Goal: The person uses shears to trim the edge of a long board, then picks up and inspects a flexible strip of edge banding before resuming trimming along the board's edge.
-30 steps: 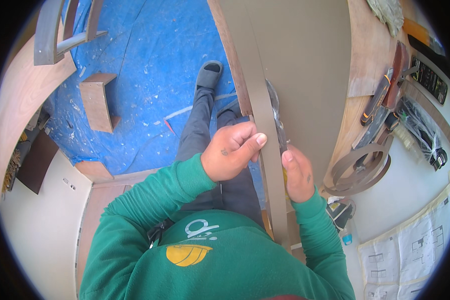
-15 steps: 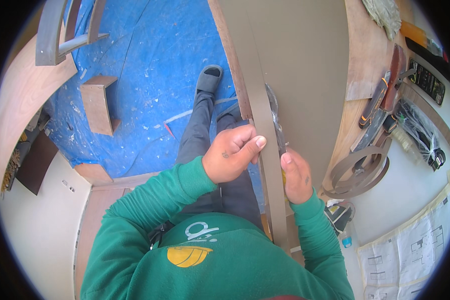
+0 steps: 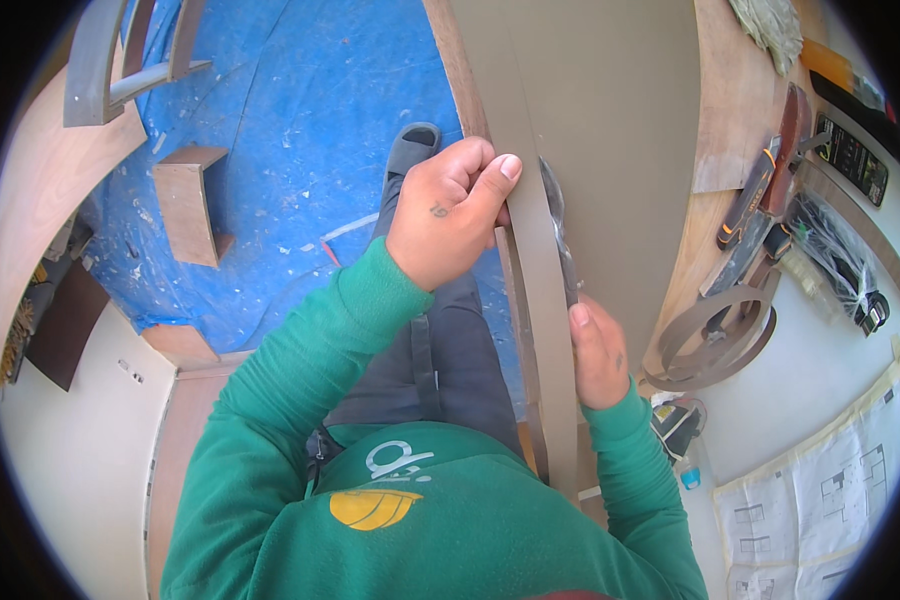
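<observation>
A long grey-brown edging strip point(image 3: 545, 310) runs along the edge of a large panel of the same colour point(image 3: 615, 130), toward my body. My left hand point(image 3: 448, 212) is closed at the strip's left edge, thumb on top and fingertips hidden beneath. On the other side my right hand point(image 3: 599, 355) is closed, its thumb pointing forward along the strip. Ahead of it lies a long dark, shiny tool point(image 3: 559, 225) close against the strip; its kind is unclear, and its rear end disappears into the right hand.
A coiled brown strip point(image 3: 715, 340), an orange-and-black handled tool point(image 3: 746, 200) and a plastic-wrapped item point(image 3: 835, 245) lie on the right. Drawings point(image 3: 810, 510) are at lower right. A small wooden U-shaped piece point(image 3: 187, 210) stands on the blue sheet point(image 3: 290, 130).
My left hand has slid forward along the strip, away from my body. My right hand has stayed almost in place, its grip slightly lower.
</observation>
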Demonstrator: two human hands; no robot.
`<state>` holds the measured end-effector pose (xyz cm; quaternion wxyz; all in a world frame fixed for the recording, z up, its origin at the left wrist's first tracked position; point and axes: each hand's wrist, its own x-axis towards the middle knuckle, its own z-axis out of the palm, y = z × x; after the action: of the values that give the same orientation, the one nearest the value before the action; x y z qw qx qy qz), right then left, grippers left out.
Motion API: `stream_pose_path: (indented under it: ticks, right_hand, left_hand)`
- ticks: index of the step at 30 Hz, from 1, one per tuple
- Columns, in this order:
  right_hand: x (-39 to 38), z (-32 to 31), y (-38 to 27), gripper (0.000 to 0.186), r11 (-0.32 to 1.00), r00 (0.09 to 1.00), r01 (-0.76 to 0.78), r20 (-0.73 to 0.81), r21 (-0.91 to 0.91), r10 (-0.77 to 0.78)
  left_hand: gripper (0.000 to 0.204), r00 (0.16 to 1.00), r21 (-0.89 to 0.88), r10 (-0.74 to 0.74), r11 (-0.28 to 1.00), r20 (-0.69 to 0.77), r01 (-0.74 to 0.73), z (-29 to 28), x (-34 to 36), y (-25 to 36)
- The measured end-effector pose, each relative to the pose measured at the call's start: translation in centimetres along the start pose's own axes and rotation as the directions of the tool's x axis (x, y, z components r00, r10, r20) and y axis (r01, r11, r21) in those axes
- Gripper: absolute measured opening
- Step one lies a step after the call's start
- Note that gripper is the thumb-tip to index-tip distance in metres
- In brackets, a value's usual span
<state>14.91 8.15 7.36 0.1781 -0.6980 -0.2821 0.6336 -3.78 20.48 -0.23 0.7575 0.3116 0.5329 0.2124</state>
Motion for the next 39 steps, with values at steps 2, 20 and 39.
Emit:
stream_pose_path:
  ticks: [2, 20, 39]
  right_hand:
    - [0.0, 0.0, 0.4, 0.047, 1.0, 1.0, 0.012, -0.006, -0.006, -0.012]
    - [0.1, -0.2, 2.0, 0.045, 0.999, 0.998, 0.047, -0.045, 0.003, -0.047]
    - [0.3, 0.0, 1.3, 0.046, 0.999, 0.998, 0.054, -0.018, 0.002, -0.054]
  left_hand:
    - [0.032, 1.0, 0.005, 0.027, 1.0, 0.01, -0.027, 0.0, 0.2, -0.3]
    - [0.03, 0.999, 0.005, 0.014, 1.0, 0.048, -0.015, -0.4, 0.3, -0.2]
    - [0.03, 0.997, 0.045, -0.036, 0.998, 0.069, 0.033, -0.9, -0.2, -0.2]
